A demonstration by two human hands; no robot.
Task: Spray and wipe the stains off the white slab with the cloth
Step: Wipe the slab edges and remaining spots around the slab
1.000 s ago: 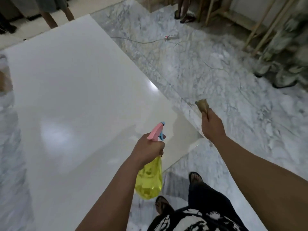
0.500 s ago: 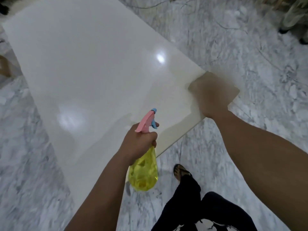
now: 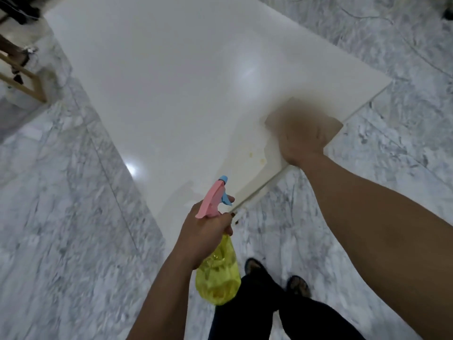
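The left hand (image 3: 203,238) has its fingers clamped round a pink-headed yellow plastic spray bottle (image 3: 218,278). The right hand (image 3: 301,141), blurred, finger spread untellable, covers a tan cloth (image 3: 286,114) on the glossy white slab (image 3: 171,94).

text: none legible | labels: none | numbers: none

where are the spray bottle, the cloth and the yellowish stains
spray bottle (image 3: 218,278): head view, on its clear yellow body
cloth (image 3: 294,111): head view, on its blurred tan far part
stains (image 3: 263,160): head view, on the right-hand yellowish spot
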